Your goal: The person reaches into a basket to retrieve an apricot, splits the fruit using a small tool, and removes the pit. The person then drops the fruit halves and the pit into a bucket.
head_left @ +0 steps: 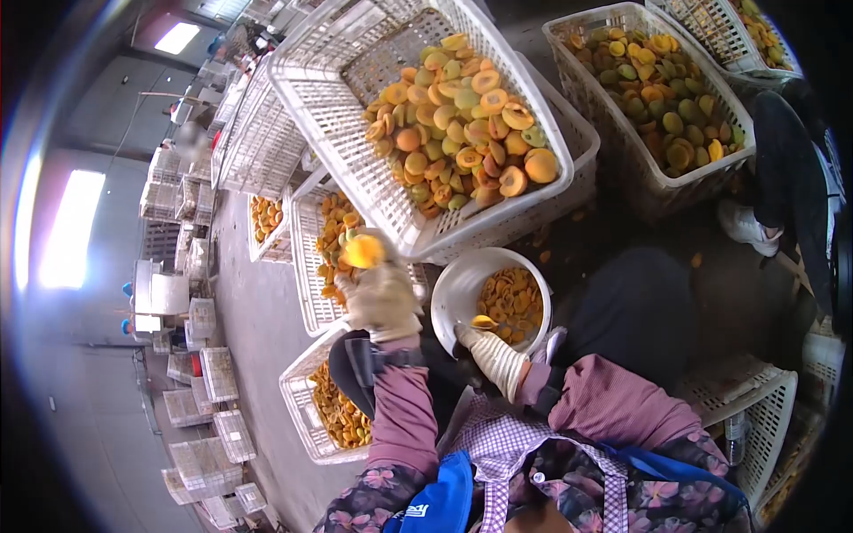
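My left hand (380,300), in a pale work glove, is raised over the left crates and closed on a yellow fruit half (363,251), smeared by motion; it looks like peach or apricot. My right hand (499,357), in a striped knit glove, is closed at the near rim of a white bucket (442,306). A small yellow piece (483,322) shows at its fingertips; whatever else those fingers hold is hidden. Brown-orange pieces (514,302), perhaps pits, lie in the bucket. Ahead, a tilted white crate (360,147) holds many halved fruits (462,124).
More fruit fills a crate (653,191) at the right and crates (306,266) at the left. Another person's leg (777,160) and shoe (746,228) are at the right edge. Stacked crates (213,373) line the far left. A crate (764,413) stands beside my right arm.
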